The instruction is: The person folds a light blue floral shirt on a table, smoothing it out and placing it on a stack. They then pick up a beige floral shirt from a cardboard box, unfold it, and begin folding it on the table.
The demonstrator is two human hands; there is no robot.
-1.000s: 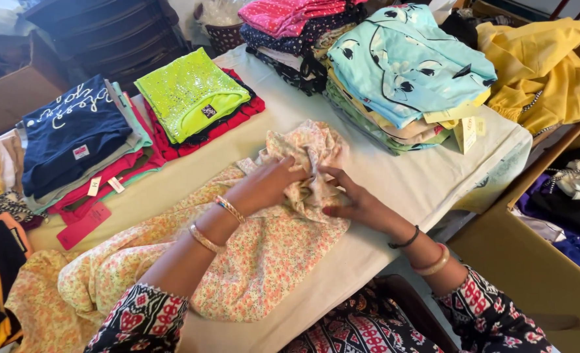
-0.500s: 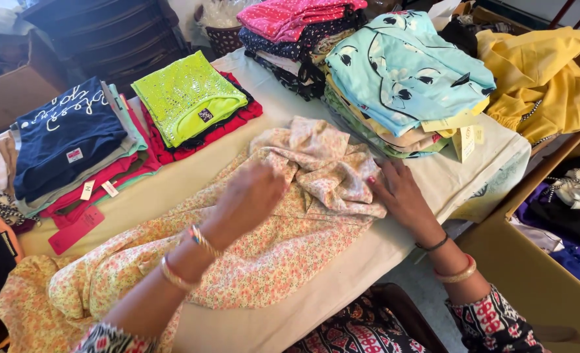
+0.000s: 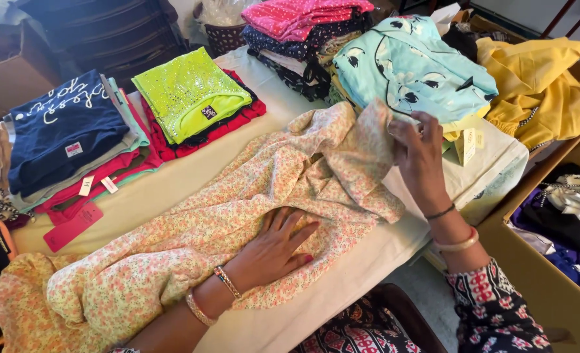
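Floral garment [image 3: 238, 229] lies spread across the bench's near edge. Left hand [image 3: 273, 252] flat, fingers splayed, pinning it. Right hand [image 3: 421, 153] fingers pinched shut on a lifted fold, just beside the pale blue stack [image 3: 414, 72]. Judgement: keep the pin firm, draw the fold taut and straight

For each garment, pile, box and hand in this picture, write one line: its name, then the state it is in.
floral garment: spread out, rumpled, one edge lifted
left hand: flat, pressing the floral garment
right hand: raised, pinching the floral garment's edge
neon green top: folded, on red clothes
navy top: folded, on a stack
light blue garment: folded, topping a pile
yellow garment: crumpled, unfolded
cardboard box: open, holding clothes
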